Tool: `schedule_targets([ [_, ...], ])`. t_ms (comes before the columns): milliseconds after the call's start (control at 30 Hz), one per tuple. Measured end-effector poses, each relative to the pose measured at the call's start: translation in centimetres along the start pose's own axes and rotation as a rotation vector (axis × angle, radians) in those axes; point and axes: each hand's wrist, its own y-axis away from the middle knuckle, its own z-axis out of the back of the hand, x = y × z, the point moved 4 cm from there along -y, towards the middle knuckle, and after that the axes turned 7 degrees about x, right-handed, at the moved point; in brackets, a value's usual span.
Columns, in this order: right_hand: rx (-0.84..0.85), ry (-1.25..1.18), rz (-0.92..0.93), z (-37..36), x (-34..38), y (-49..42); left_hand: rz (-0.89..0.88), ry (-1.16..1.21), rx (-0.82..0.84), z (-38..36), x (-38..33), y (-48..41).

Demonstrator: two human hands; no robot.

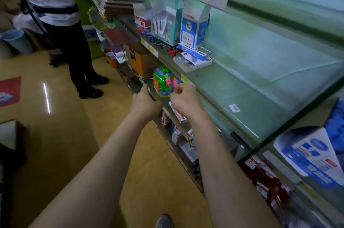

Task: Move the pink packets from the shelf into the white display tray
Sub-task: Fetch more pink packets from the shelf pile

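Head cam, looking down. Pinching a pink bit [176, 90] with the right hand [184, 103], fingertips curled tight together, right up against the jar [162, 79] of coloured stuff. Too blurry to call it a packet tbh. Got the left hand [145, 103] just beside it at the front edge; can't tell about its fingers, hidden behind the hand. White tray [197, 65] well apart, up on the glass shelf [242, 82] under blue boxes [194, 53].

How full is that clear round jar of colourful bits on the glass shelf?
Full, it seems: green, pink and blue pieces crowd the clear round jar wherever its wall shows.
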Motion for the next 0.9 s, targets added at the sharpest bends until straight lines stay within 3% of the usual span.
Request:
schedule_targets([
  [500,0.044,-0.018,-0.039,-1.9,3.0,-11.1,0.101,0.026,-0.032,3.8,0.1,-11.5],
  [900,-0.126,-0.039,-0.099,-6.3,10.4,-18.5,-0.083,-0.035,0.154,12.2,-1.7,-20.7],
])
